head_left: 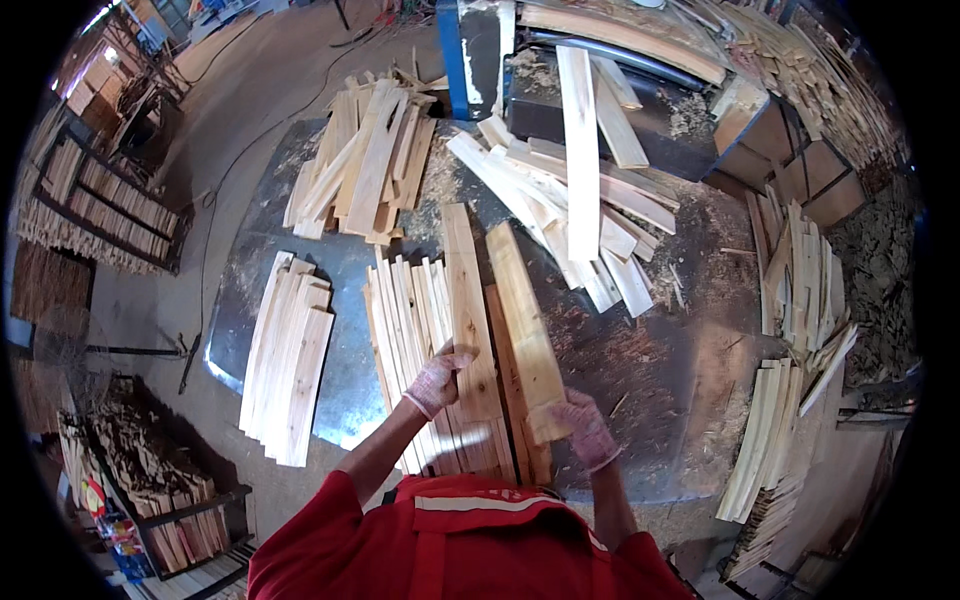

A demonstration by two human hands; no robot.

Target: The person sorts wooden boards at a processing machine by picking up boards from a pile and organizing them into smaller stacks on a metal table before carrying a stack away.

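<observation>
My left hand [436,385], in a pale, pinkish work glove, is closed on the left edge of a long wooden board [470,320], thumb on its upper face. Another board [525,330], thicker-looking and yellowish, is gripped near its lower end by my right hand [585,430], gloved alike. Both boards point away from me, a narrow gap between them. Under and left of them lies a row of narrow wooden strips [410,300], side by side. A browner board [508,400] shows in the gap. The fingers beneath the boards are hidden.
A neat stack of boards [290,360] lies left on the dark metal table [640,400]. Loose piles sit far left [370,160] and far right [560,200] around a blue post [452,60]. Sawdust litters the table. Wood-filled racks [100,200] stand left, more strips [765,430] right.
</observation>
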